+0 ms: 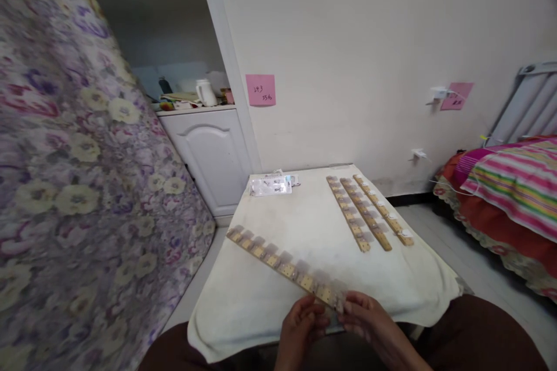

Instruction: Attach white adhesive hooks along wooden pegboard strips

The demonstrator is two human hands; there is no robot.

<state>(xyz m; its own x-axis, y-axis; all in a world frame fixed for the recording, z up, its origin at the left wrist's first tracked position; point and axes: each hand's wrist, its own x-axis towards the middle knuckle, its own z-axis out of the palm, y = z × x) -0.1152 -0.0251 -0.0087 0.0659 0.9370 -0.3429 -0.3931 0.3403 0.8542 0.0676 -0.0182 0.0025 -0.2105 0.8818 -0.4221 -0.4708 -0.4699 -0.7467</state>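
Note:
A long wooden strip [272, 259] lies slantwise across the white-covered table [278, 223], with a row of clear plastic pieces along it. Its near end reaches my hands. My left hand [301, 323] has its fingers curled around the strip's edge close to that end. At the very tip, my right hand [368, 316] pinches a small clear plastic piece [339, 300], partly hidden by the fingers. Three more wooden strips with similar clear pieces, a left one [346, 208], a middle one [365, 214] and a right one [385, 211], lie side by side at the table's right.
Clear plastic packaging [270, 185] sits at the table's far left corner. A floral curtain [100, 185] hangs on the left, beside a white cabinet [213, 153] holding a white jug [205, 93]. On the right stands a bed with a striped cover [517, 177]. The wall rises behind the table.

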